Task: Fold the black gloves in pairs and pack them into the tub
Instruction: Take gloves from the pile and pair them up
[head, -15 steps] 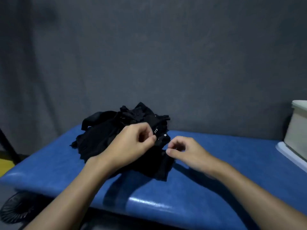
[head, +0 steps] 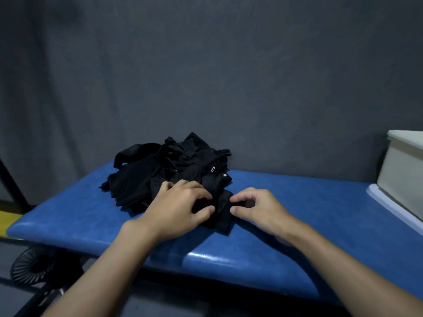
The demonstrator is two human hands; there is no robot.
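Observation:
A heap of black gloves (head: 169, 172) lies on the blue padded bench (head: 297, 213), toward its back left. At the heap's near edge lies one black glove (head: 223, 212). My left hand (head: 180, 207) lies over the heap's near edge with fingers curled, thumb and fingers pinching that glove's left side. My right hand (head: 256, 209) pinches the same glove's right side between thumb and curled fingers. The pale tub (head: 402, 170) stands at the bench's far right, cut off by the frame edge.
A white lid or tray (head: 389, 207) lies under the tub. A dark grey wall runs behind the bench. A black fan (head: 32, 266) sits on the floor below the bench's left end, near a yellow floor strip (head: 9, 219).
Both hands have come down and toward me, from the top of the heap to its near edge. They now pinch a glove lying low on the bench.

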